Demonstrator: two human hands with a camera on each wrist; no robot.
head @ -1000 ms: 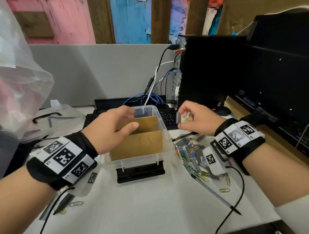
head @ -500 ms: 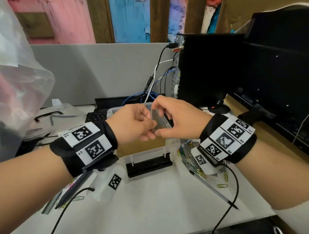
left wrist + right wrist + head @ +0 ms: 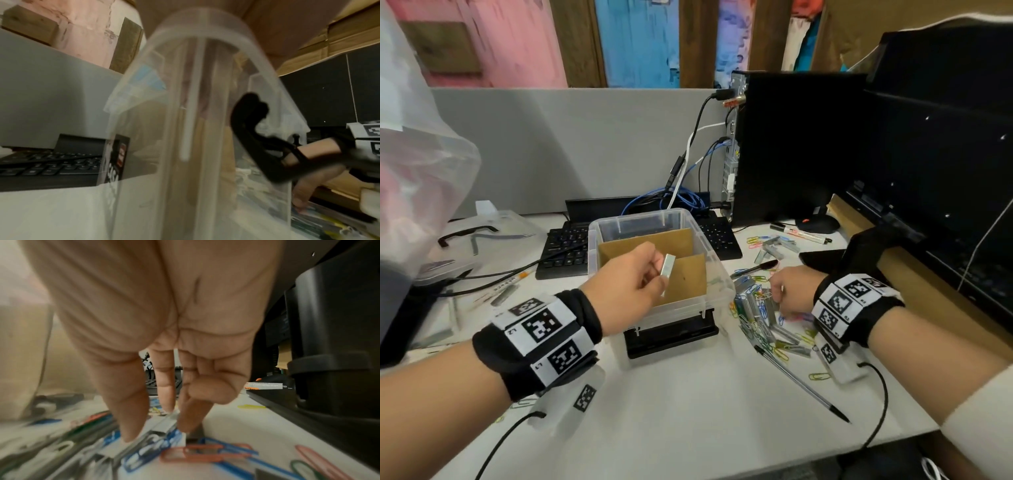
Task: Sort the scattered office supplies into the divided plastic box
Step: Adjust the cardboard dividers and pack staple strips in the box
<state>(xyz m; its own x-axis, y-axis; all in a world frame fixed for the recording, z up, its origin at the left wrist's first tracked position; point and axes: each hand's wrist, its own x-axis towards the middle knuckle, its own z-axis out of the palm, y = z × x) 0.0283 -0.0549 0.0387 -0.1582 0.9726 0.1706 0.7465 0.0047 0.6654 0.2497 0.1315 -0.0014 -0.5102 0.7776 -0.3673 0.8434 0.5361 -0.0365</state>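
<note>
The clear plastic box (image 3: pixel 708 247) stands mid-desk with brown cardboard dividers (image 3: pixel 686 277) inside. My left hand (image 3: pixel 659 274) hovers over its near compartments and pinches a silver staple strip (image 3: pixel 667 270). To the right of the box lies a pile of staple strips and coloured paper clips (image 3: pixel 756 308). My right hand (image 3: pixel 779 296) is down on that pile. In the right wrist view its thumb and a finger (image 3: pixel 187 426) pinch a staple strip (image 3: pixel 164 423) that lies among blue and orange paper clips (image 3: pixel 191 452). The left wrist view shows only the blurred box wall (image 3: pixel 205 97).
A black keyboard (image 3: pixel 568 250) lies behind the box, with a computer tower (image 3: pixel 791 147) and monitor (image 3: pixel 945 144) to the right. More staples and clips (image 3: pixel 774 245), a marker (image 3: pixel 801 234) and two pens (image 3: pixel 801 383) are scattered on the right. The box lid (image 3: pixel 482 240) lies at left.
Half a second ago both hands met over the box. Now the left hand holds the staple strip above it, and the right hand has dropped to the pile on the right.
</note>
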